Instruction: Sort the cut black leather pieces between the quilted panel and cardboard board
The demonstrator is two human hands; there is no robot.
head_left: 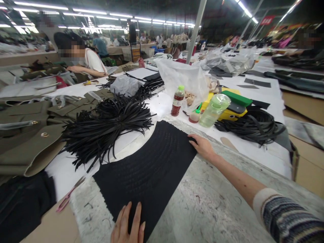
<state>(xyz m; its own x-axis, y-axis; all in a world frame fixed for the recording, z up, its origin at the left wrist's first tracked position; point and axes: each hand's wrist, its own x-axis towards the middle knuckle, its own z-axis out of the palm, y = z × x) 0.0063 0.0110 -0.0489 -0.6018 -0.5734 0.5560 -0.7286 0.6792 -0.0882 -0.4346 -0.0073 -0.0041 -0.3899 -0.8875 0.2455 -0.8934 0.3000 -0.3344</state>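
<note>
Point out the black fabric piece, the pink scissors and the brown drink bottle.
black fabric piece (149, 165), head view, middle of the cloth.
pink scissors (66, 197), head view, on the handles.
brown drink bottle (177, 101), head view, on its labelled body.

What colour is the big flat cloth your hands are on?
Black. The cloth shows best in the head view, lying flat under both hands.

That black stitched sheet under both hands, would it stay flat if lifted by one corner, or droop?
The flat black stitched fabric sheet probably droops: it looks thin and lies flush on the grey work board. It likely slides little, since the board looks rough. The left hand and right hand press it flat, which hints it shifts easily.
</note>
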